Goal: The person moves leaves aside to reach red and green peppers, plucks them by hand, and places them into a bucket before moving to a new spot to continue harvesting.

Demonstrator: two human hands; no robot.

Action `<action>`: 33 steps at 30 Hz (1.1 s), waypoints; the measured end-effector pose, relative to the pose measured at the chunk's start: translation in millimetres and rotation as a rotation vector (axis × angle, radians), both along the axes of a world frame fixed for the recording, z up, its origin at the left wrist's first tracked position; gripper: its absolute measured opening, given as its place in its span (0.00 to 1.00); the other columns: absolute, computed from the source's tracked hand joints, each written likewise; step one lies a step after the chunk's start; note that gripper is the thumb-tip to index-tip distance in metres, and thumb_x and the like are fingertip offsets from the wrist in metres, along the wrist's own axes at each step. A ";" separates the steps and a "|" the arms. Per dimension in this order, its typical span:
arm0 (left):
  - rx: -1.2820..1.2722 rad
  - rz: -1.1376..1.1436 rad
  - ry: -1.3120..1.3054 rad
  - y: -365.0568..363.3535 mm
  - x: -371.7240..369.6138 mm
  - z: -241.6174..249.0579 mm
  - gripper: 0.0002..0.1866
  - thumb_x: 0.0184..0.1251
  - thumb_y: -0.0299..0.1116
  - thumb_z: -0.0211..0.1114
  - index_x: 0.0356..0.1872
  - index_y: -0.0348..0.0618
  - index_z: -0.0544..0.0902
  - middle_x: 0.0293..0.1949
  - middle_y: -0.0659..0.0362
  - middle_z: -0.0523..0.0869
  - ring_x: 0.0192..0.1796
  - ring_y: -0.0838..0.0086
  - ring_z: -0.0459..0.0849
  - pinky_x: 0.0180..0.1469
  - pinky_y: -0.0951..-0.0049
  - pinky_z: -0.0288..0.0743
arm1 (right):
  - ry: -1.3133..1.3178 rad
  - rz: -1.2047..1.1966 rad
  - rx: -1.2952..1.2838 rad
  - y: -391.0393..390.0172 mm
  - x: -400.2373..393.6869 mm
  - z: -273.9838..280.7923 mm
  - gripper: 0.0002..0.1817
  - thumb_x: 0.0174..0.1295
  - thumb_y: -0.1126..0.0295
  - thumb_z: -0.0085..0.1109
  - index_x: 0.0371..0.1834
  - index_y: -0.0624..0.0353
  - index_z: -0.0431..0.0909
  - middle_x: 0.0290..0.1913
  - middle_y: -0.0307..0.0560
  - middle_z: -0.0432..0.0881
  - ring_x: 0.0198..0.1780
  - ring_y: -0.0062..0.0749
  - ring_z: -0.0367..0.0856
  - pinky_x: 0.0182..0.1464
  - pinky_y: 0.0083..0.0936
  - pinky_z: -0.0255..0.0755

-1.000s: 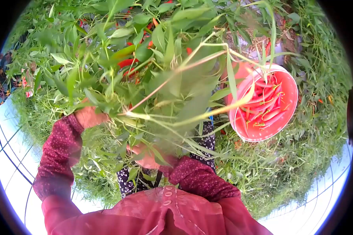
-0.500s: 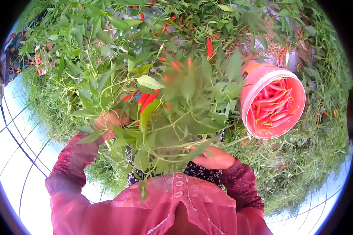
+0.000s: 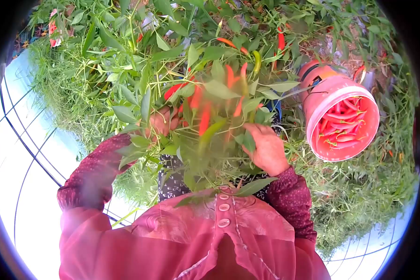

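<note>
Both hands reach into a leafy green chilli plant with red pods (image 3: 205, 107): left hand (image 3: 162, 122) grip hidden by leaves, right hand (image 3: 266, 148) grip closed on stems; pink plastic bucket of red chillies (image 3: 343, 116) stands nearby.

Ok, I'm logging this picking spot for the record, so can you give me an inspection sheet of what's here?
Surface: grassy ground thick with weeds; no table.
Job's things: chili plant with red and green chilies among the leaves; pink bucket lined with picked red chilies, tilted toward the camera.
Clutter: nothing seen.
Grippers: left hand partly hidden in the foliage, grip unclear; right hand reaching into the leaves, fingers curled at a branch.
Cables: nothing seen.
Surroundings: more chili plants behind; pink flowers at upper left; dark curved lines across the bright lower edge.
</note>
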State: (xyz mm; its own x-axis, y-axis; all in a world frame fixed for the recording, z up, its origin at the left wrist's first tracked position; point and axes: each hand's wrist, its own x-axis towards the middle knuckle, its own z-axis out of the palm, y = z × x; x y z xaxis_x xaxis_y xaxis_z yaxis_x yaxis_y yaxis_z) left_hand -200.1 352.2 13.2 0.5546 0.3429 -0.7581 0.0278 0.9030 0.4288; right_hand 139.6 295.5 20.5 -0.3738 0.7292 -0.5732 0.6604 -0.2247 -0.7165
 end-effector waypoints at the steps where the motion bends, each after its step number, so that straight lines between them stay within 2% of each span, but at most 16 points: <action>1: -0.011 0.009 0.000 -3.5 2.5 -1.7 0.31 0.67 0.33 0.51 0.68 0.44 0.49 0.69 0.53 0.55 0.70 0.67 0.54 0.69 0.65 0.56 | -0.007 0.030 -0.215 -14.4 0.6 5.4 0.26 0.52 0.64 0.58 0.56 0.55 0.67 0.48 0.53 0.76 0.49 0.48 0.74 0.49 0.38 0.69; 3: -0.174 0.444 -0.357 -15.9 14.8 -4.5 0.30 0.68 0.31 0.50 0.68 0.42 0.49 0.68 0.54 0.57 0.69 0.68 0.56 0.70 0.67 0.55 | -0.027 -0.018 -0.246 -46.7 -2.2 8.5 0.28 0.53 0.62 0.58 0.58 0.54 0.66 0.49 0.55 0.75 0.50 0.49 0.74 0.51 0.38 0.69; 4: -0.163 0.619 -0.469 -34.8 11.5 -15.5 0.26 0.69 0.33 0.48 0.66 0.40 0.55 0.65 0.53 0.64 0.65 0.67 0.64 0.69 0.67 0.58 | -0.048 -0.072 -0.264 -61.2 -2.6 8.5 0.30 0.53 0.60 0.58 0.60 0.53 0.64 0.50 0.56 0.75 0.51 0.49 0.73 0.52 0.38 0.68; 7: -0.304 0.738 -0.271 -58.8 1.1 -24.9 0.23 0.69 0.36 0.48 0.62 0.40 0.61 0.61 0.54 0.69 0.60 0.67 0.70 0.66 0.66 0.61 | -0.136 -0.078 -0.200 -79.7 4.8 -6.0 0.32 0.53 0.59 0.58 0.62 0.54 0.61 0.52 0.59 0.73 0.53 0.50 0.73 0.53 0.37 0.68; 9: -0.366 0.794 -0.173 -70.9 -1.9 -36.2 0.22 0.69 0.37 0.48 0.61 0.40 0.64 0.59 0.54 0.71 0.57 0.67 0.73 0.65 0.65 0.63 | -0.121 -0.092 -0.301 -57.7 17.1 -5.7 0.31 0.53 0.62 0.58 0.61 0.55 0.62 0.54 0.59 0.71 0.54 0.50 0.72 0.54 0.37 0.68; 12: 0.793 -0.662 0.660 -88.6 -2.1 -56.8 0.22 0.66 0.33 0.52 0.60 0.42 0.65 0.55 0.52 0.73 0.56 0.67 0.72 0.58 0.67 0.66 | -0.106 -0.117 -0.142 -33.8 40.5 -11.3 0.26 0.54 0.66 0.56 0.58 0.55 0.66 0.53 0.58 0.73 0.53 0.50 0.73 0.54 0.38 0.67; 13: 0.793 -0.659 0.657 -91.0 1.7 -57.8 0.22 0.66 0.33 0.52 0.60 0.42 0.65 0.55 0.52 0.73 0.56 0.67 0.72 0.58 0.67 0.66 | -0.163 -0.181 -0.026 -10.9 46.7 2.3 0.22 0.55 0.69 0.55 0.56 0.55 0.68 0.50 0.56 0.75 0.51 0.48 0.74 0.52 0.37 0.68; 15: 0.464 -0.240 0.466 -91.8 7.9 -59.3 0.22 0.66 0.33 0.52 0.60 0.42 0.65 0.55 0.52 0.73 0.55 0.67 0.72 0.58 0.68 0.66 | -0.226 -0.237 0.097 16.2 47.8 15.0 0.19 0.55 0.72 0.54 0.53 0.55 0.71 0.48 0.55 0.77 0.48 0.47 0.76 0.51 0.36 0.69; 17: -0.012 0.371 0.181 -91.4 12.7 -54.8 0.22 0.65 0.32 0.52 0.60 0.42 0.65 0.55 0.52 0.73 0.55 0.67 0.72 0.58 0.68 0.66 | 0.185 -0.657 -0.086 33.6 21.0 23.6 0.14 0.55 0.74 0.53 0.47 0.58 0.73 0.43 0.52 0.80 0.42 0.44 0.80 0.46 0.34 0.72; 19: -0.198 0.610 0.039 -88.7 14.2 -51.6 0.22 0.65 0.32 0.52 0.60 0.42 0.65 0.54 0.53 0.73 0.55 0.67 0.72 0.58 0.68 0.66 | 0.368 -0.605 -0.140 39.6 -26.7 26.5 0.11 0.55 0.72 0.55 0.42 0.61 0.73 0.39 0.50 0.81 0.37 0.41 0.81 0.41 0.30 0.74; 23: -0.266 0.764 -0.039 -90.9 9.4 -60.7 0.22 0.65 0.32 0.52 0.60 0.42 0.65 0.54 0.53 0.73 0.55 0.67 0.72 0.57 0.69 0.66 | -0.142 -0.084 0.119 3.9 -82.4 -20.9 0.24 0.52 0.60 0.62 0.42 0.70 0.67 0.30 0.55 0.80 0.34 0.44 0.81 0.37 0.32 0.75; 25: -0.286 0.820 -0.060 -89.1 7.9 -71.8 0.22 0.65 0.32 0.53 0.60 0.42 0.65 0.54 0.53 0.73 0.55 0.67 0.72 0.57 0.69 0.66 | -0.189 -0.040 -0.172 8.1 -82.0 -9.4 0.31 0.50 0.55 0.63 0.45 0.72 0.63 0.28 0.55 0.80 0.31 0.46 0.81 0.34 0.36 0.74; 27: -0.309 0.858 -0.075 -90.3 8.3 -80.3 0.22 0.65 0.32 0.53 0.60 0.42 0.65 0.53 0.53 0.73 0.55 0.67 0.72 0.57 0.69 0.67 | -0.204 0.014 -0.224 -0.2 -79.4 -10.2 0.30 0.47 0.52 0.62 0.42 0.66 0.66 0.27 0.54 0.78 0.31 0.48 0.79 0.34 0.38 0.72; 29: -0.334 0.890 -0.093 -91.4 11.4 -85.6 0.22 0.64 0.32 0.53 0.60 0.42 0.65 0.53 0.53 0.73 0.55 0.67 0.72 0.56 0.70 0.67 | -0.138 -0.055 -0.255 -13.5 -81.7 -21.9 0.33 0.51 0.54 0.58 0.54 0.68 0.63 0.27 0.55 0.79 0.31 0.49 0.80 0.35 0.39 0.73; 31: -0.356 0.914 -0.116 -95.2 13.9 -88.6 0.22 0.64 0.31 0.53 0.60 0.42 0.65 0.53 0.53 0.73 0.55 0.67 0.72 0.56 0.70 0.67 | -0.143 -0.108 -0.258 -24.2 -88.8 -30.8 0.33 0.50 0.62 0.55 0.58 0.68 0.59 0.28 0.52 0.81 0.32 0.47 0.80 0.36 0.39 0.73; 33: -0.364 0.925 -0.120 -99.6 11.4 -85.1 0.22 0.64 0.31 0.53 0.60 0.42 0.65 0.53 0.53 0.73 0.55 0.68 0.72 0.56 0.70 0.67 | -0.175 -0.375 -0.323 -20.5 -93.9 -16.2 0.32 0.50 0.63 0.56 0.59 0.61 0.61 0.30 0.53 0.81 0.33 0.49 0.80 0.37 0.38 0.73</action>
